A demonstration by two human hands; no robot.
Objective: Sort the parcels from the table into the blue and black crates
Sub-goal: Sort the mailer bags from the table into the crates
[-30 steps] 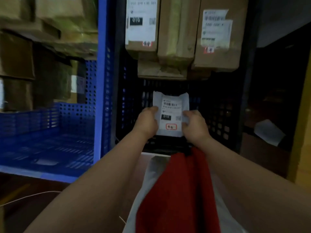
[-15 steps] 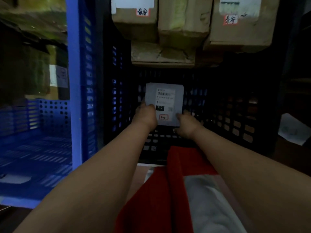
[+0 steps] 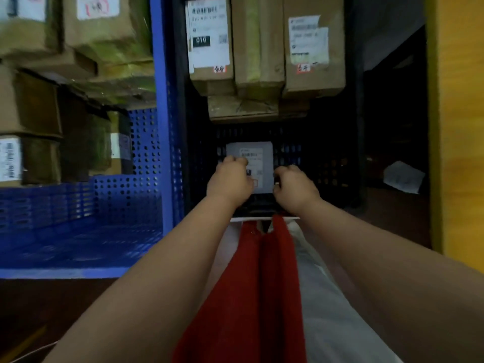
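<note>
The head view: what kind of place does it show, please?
Probably a parcel sorting or storage room. Cardboard boxes with printed shipping labels stand stacked in a black crate, a blue crate sits beside it, and both hands hold a small labelled parcel.

Only thing really reading clearly is "010", sitting in white on a black block on the shipping label point(image 3: 208, 35) of the left cardboard box point(image 3: 210, 43) at the black crate's point(image 3: 337, 166) far wall. Barcodes and red-marked stickers are showing on other labels, but they're blurring out too much to read.
</note>
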